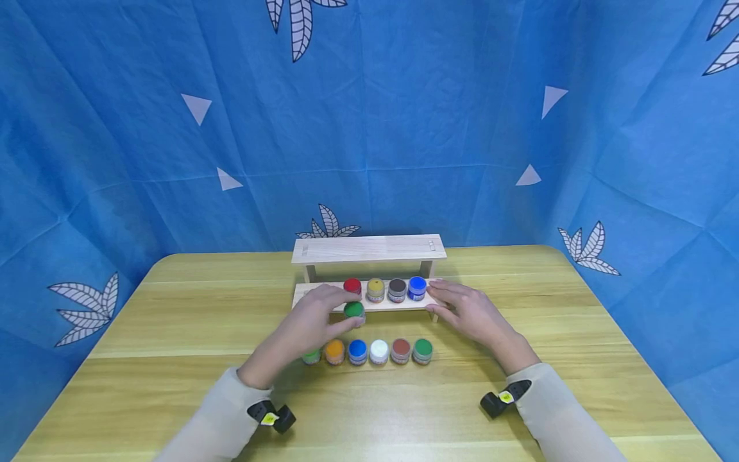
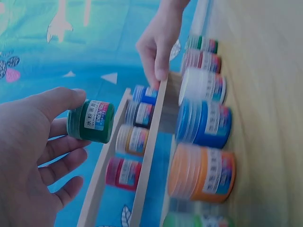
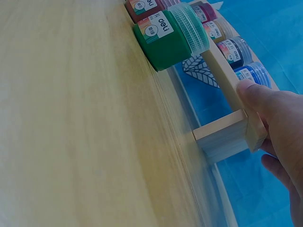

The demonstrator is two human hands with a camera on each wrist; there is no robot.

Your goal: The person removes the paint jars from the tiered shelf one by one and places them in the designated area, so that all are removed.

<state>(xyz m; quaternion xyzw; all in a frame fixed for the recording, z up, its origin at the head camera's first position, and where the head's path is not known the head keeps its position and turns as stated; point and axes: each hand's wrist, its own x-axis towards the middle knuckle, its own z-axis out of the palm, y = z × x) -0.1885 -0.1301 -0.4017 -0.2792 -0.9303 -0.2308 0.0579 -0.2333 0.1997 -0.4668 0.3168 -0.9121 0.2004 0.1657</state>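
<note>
My left hand [image 1: 312,317] pinches a dark green paint jar [image 2: 92,120] between thumb and fingers, just in front of the lower step of a two-tier wooden rack [image 1: 369,249]. On that step stand a red jar [image 1: 352,286], a yellow jar [image 1: 376,290], a black-looking jar [image 1: 397,291] and a blue jar [image 1: 417,289], side by side. At the step's right end my right hand [image 1: 470,312] grips the board, the thumb [image 3: 253,94] on its front edge and fingers curled behind.
In front of the rack, a row of jars stands on the wooden table [image 1: 190,333]: light green [image 1: 312,357], orange [image 1: 334,352], blue [image 1: 358,352], white [image 1: 379,352], brown [image 1: 401,351] and green [image 1: 423,351]. A blue patterned cloth [image 1: 404,115] hangs behind and at both sides.
</note>
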